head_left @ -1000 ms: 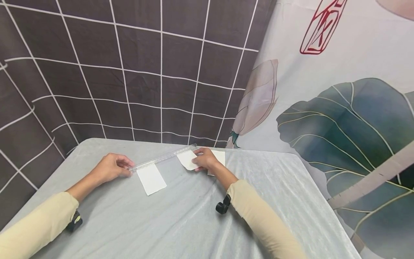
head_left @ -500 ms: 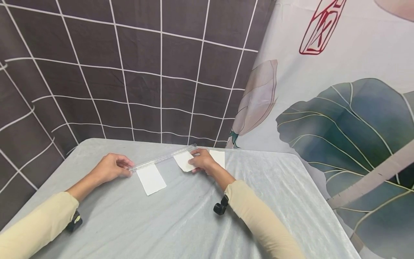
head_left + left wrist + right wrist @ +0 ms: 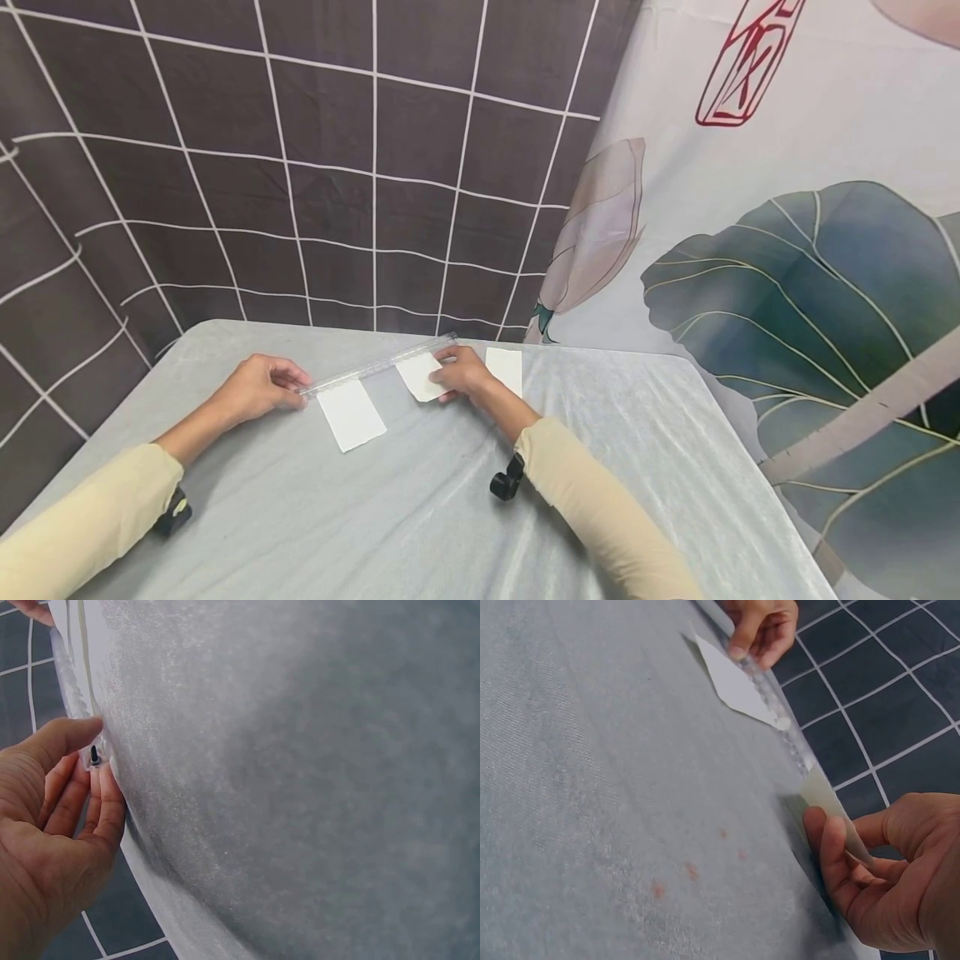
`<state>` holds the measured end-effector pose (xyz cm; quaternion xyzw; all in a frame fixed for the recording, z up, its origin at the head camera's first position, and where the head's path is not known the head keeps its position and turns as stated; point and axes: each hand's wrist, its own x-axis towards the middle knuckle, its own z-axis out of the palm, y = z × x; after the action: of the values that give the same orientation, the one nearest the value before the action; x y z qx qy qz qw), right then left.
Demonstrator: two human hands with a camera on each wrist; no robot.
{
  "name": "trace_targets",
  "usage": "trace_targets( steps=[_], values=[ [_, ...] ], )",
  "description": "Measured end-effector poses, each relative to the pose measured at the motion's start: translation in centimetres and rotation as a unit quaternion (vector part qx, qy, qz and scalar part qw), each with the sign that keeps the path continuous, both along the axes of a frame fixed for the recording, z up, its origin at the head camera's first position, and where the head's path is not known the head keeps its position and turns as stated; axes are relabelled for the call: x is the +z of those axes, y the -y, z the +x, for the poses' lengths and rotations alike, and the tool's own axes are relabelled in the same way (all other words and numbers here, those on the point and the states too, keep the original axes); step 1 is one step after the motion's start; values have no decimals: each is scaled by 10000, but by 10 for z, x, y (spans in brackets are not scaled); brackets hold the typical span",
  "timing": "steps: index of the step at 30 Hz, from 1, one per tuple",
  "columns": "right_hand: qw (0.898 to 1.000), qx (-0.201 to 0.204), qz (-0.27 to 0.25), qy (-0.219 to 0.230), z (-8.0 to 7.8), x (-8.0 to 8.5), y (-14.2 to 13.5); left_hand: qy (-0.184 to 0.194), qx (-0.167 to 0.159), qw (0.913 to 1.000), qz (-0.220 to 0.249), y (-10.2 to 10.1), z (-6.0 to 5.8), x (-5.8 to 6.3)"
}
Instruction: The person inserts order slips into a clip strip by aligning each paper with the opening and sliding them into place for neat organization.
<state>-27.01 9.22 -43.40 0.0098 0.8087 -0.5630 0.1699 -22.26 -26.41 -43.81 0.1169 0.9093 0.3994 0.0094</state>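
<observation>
Shifted left since the earlier frame, the right hand (image 3: pixel 465 372) pinches one white card (image 3: pixel 416 377) by one clear strip (image 3: pixel 378 364); the left hand (image 3: pixel 259 386) pinches its left end. A left card (image 3: pixel 351 417) and right card (image 3: pixel 506 367) make three at the grey table (image 3: pixel 405 508); beyond hang one gridded drape (image 3: pixel 322 117), one leafy drape (image 3: pixel 870 125) at right.

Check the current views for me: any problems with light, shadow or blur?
Head view: fairly even light, clear strip almost blending into the cloth; left wrist: pale sheen on the cloth near the left hand, darker and softer toward the right edge; right wrist: dark shadow beside the paper in the right hand, and faint reddish spots, cause unclear, on the cloth.
</observation>
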Motion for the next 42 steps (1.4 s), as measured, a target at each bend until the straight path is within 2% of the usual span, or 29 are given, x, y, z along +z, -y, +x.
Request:
trace_targets(
  steps=[10, 25, 35, 42],
  values=[
    [9999, 103, 24, 35, 1, 1, 4, -51, 10, 10000, -45, 1, 0, -1],
    [9990, 214, 388, -95, 4, 0, 13, -28, -7, 10000, -30, -1, 0, 1],
    [9994, 251, 213, -146, 8, -2, 21, -5, -7, 10000, -21, 0, 0, 0],
    [9991, 245, 275, -190, 9, -3, 27, 7, 11, 10000, -3, 0, 0, -1]
  ],
)
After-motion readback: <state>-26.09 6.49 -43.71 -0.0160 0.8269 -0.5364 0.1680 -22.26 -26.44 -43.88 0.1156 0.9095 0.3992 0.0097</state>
